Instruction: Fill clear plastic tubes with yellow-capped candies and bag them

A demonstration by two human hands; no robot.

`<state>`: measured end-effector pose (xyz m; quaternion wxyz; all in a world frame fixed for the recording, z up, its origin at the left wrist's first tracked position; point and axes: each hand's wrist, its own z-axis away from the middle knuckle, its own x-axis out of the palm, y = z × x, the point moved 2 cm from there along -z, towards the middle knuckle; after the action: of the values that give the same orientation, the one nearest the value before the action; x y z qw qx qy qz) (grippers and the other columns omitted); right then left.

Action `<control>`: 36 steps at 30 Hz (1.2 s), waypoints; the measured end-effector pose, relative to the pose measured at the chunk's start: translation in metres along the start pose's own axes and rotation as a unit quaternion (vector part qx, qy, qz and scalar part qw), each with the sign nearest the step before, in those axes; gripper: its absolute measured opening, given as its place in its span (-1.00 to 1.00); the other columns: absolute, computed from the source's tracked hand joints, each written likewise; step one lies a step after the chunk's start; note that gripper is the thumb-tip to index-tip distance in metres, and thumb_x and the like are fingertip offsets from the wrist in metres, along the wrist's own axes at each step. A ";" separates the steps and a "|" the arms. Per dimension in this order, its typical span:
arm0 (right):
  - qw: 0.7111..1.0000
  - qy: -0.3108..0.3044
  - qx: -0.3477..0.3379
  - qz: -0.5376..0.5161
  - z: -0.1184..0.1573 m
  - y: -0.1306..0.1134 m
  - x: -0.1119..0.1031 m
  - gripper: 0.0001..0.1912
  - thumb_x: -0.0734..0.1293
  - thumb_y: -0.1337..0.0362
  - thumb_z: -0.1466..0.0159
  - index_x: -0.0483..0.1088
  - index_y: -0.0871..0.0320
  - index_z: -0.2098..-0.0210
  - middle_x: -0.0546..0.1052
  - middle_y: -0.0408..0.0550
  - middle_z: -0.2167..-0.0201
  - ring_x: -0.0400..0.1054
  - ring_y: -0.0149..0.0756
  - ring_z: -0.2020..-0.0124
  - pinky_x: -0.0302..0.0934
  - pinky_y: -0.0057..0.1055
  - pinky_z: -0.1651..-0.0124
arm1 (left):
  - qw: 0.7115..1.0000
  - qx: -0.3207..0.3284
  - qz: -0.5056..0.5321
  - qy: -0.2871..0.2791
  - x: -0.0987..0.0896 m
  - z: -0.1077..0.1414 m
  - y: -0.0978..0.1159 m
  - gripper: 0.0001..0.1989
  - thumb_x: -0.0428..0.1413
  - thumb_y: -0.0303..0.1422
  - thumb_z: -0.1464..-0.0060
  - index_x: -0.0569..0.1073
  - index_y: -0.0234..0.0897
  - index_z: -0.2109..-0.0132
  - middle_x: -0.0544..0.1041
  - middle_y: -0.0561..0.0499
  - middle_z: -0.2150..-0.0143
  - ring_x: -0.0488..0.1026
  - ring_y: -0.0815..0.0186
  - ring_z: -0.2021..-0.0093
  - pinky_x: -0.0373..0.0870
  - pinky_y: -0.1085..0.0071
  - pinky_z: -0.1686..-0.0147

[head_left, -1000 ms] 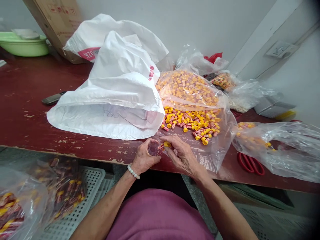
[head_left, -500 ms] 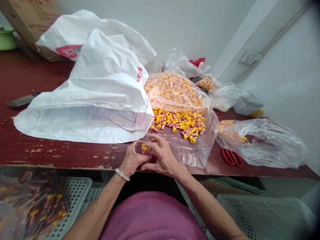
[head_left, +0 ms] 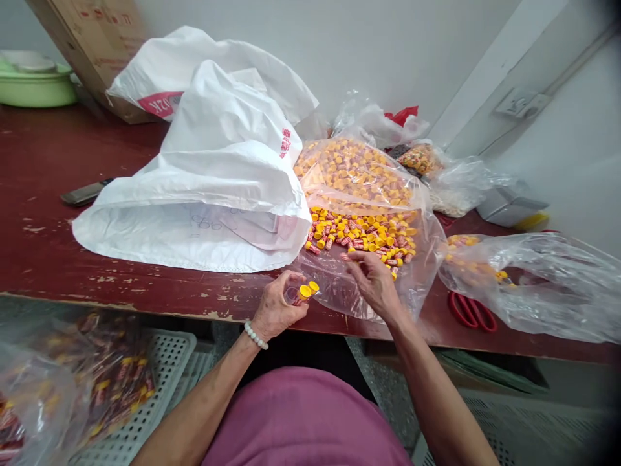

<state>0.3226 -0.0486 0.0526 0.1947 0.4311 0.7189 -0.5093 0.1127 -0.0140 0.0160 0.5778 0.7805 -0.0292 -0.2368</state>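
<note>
Two small yellow-capped tubes (head_left: 305, 292) stand in the grip of my left hand (head_left: 275, 305), above the table's front edge. My right hand (head_left: 372, 278) reaches over the near side of a clear plastic bag. Its thumb and fingertips pinch one of the small tubes (head_left: 345, 257), blurred and partly hidden. Just beyond my right hand lies a heap of red-and-white tubes with yellow caps (head_left: 373, 233), spilling from the clear bag (head_left: 422, 259). A large white woven sack (head_left: 213, 188) lies open to the left of the heap.
Red scissors (head_left: 470, 312) lie right of the bag, near another clear bag (head_left: 543, 278). A dark flat tool (head_left: 87, 193) and a green basin (head_left: 39, 87) are at left. Below the table, a white crate (head_left: 167, 362) sits near bags of filled packs (head_left: 114, 382).
My right hand has left my left hand and moved right to the heap's near edge. The tubes in my left hand now show their caps, and the view has shifted left.
</note>
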 end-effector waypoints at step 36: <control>0.980 0.005 0.070 0.189 0.008 0.017 -0.017 -0.74 0.15 0.24 -0.30 0.36 0.19 0.11 0.38 0.12 0.09 0.26 -0.17 0.01 0.17 -0.20 -0.04 | 0.997 -0.056 0.053 -0.004 -0.005 -0.002 0.004 -0.63 0.21 -0.47 0.27 0.34 -0.32 0.22 0.50 0.02 0.32 0.46 0.34 0.36 0.40 0.44 0.36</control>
<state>0.3446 -0.0611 0.0523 0.2531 0.5741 0.5881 -0.5104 0.1097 -0.0118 0.0219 0.6325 0.7431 -0.0589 -0.2102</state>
